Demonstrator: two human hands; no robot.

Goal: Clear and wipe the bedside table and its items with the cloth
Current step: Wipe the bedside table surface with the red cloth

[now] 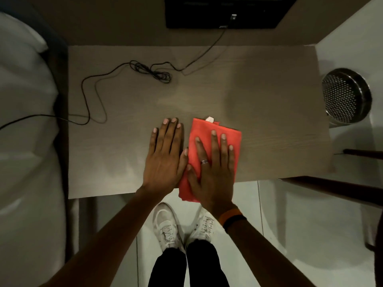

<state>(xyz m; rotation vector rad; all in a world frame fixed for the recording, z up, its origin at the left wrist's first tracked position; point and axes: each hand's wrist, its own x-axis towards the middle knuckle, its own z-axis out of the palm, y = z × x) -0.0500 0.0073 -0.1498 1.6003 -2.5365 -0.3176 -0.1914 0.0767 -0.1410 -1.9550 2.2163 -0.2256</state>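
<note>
At the near edge of the table [269, 96] lay the cloth [233, 137], a coral-red rectangle folded flat, its lower end hanging over that edge and a small white tag [209, 119] peeping from its far side. The right hand [213, 172] pressed flat on it, fingers straight and spread, gripping nothing. The left hand [165, 158] lay flat on the table just beside the cloth, fingers likewise released. A black cable [153, 72] lay tangled across the table's far left part.

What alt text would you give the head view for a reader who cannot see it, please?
A person's right hand presses flat on a folded red cloth at a bedside table's near edge, the left hand flat on the wood beside it. A tangled black cable lies at the table's back; a perforated metal bin stands to its right.
</note>
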